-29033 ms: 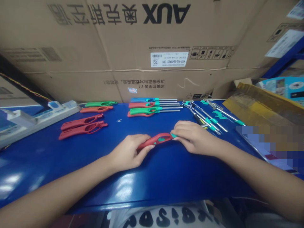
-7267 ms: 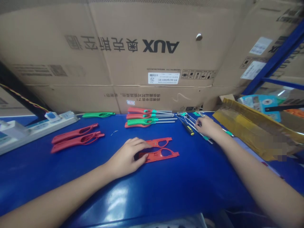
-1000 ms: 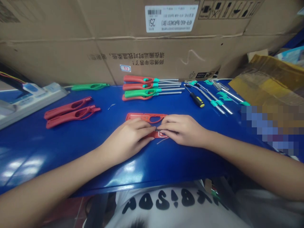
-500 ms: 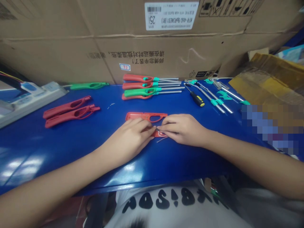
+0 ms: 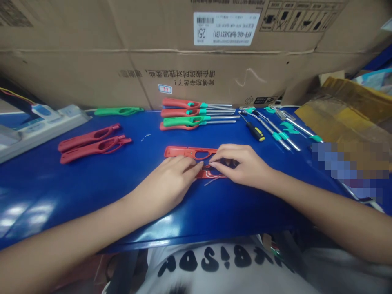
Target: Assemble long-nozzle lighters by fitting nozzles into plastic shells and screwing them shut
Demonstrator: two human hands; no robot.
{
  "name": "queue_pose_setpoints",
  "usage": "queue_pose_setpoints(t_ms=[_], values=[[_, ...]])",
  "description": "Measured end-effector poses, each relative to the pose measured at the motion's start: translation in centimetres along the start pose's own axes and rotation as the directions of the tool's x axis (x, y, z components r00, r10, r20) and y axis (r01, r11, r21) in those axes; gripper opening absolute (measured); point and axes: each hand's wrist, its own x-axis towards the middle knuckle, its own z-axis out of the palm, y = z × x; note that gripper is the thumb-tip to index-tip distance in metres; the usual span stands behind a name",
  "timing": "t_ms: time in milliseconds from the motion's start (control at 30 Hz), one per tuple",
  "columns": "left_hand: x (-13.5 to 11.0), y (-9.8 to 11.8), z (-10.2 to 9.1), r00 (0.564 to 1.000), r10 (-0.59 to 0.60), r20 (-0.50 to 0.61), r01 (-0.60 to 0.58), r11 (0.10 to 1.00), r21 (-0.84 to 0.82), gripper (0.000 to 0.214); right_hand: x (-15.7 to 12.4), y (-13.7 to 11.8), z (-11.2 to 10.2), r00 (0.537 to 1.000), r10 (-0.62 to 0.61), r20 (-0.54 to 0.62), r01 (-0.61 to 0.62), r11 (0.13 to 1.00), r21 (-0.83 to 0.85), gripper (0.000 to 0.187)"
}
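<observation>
A red lighter shell half (image 5: 211, 173) lies open side up on the blue table (image 5: 92, 192), near its front edge. My left hand (image 5: 167, 185) presses on its left part, fingers close together. My right hand (image 5: 245, 163) is curled over its right end, thumb and forefinger pinched at the shell; what they pinch is hidden. A thin wire (image 5: 211, 181) pokes out under the shell. A second red shell half (image 5: 186, 152) lies just behind, untouched.
Behind lie assembled red and green lighters (image 5: 196, 114), a green shell (image 5: 118, 110), two red shells (image 5: 92, 145), a screwdriver (image 5: 254, 130) and metal tubes with teal fittings (image 5: 281, 132). A power strip (image 5: 43, 122) is at the left, cardboard boxes (image 5: 92, 73) behind, a yellow-brown bag (image 5: 343, 110) at the right.
My right hand has slid a little to the right along the shell, so more of the shell shows between my hands. My left hand stays pressed on it.
</observation>
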Motion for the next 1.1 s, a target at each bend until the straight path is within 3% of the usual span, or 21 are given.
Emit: queue_pose_setpoints(t_ms=[167, 300, 433, 600, 833, 1000, 1100], values=[[0.3, -0.3, -0.1, 1.000, 0.009, 0.014, -0.009, 0.998, -0.058, 0.033, 0.1, 0.1, 0.1, 0.988, 0.137, 0.074, -0.138, 0.990, 0.013, 0.011], [0.2, 0.0, -0.2, 0.999, 0.000, 0.053, 0.000, 1.000, -0.008, 0.033, 0.4, 0.0, -0.4, 0.983, 0.153, 0.105, -0.152, 0.988, -0.019, 0.017], [-0.2, 0.3, -0.6, 0.995, -0.068, 0.073, 0.074, 0.994, -0.074, 0.033, 0.7, 0.1, -3.2, 0.964, 0.170, 0.205, -0.162, 0.985, -0.059, 0.023], [-0.3, 0.0, -0.8, 0.993, -0.108, 0.054, 0.116, 0.977, -0.180, 0.031, 0.6, 0.6, -6.3, 0.879, 0.240, 0.412, -0.225, 0.971, -0.086, 0.026], [-0.1, -0.6, -0.4, 0.999, -0.052, 0.014, 0.054, 0.966, -0.252, 0.031, 0.4, 1.0, -5.9, 0.834, 0.238, 0.498, -0.208, 0.971, -0.116, 0.019], [0.1, -0.8, -0.4, 1.000, -0.014, -0.007, 0.011, 0.961, -0.276, 0.031, 0.4, 0.2, -5.6, 0.863, 0.214, 0.459, -0.148, 0.973, -0.175, 0.013], [0.2, -0.9, -0.5, 1.000, -0.008, -0.011, 0.004, 0.957, -0.291, 0.032, 0.3, -0.3, -5.4, 0.864, 0.258, 0.433, -0.162, 0.956, -0.246, 0.011]])
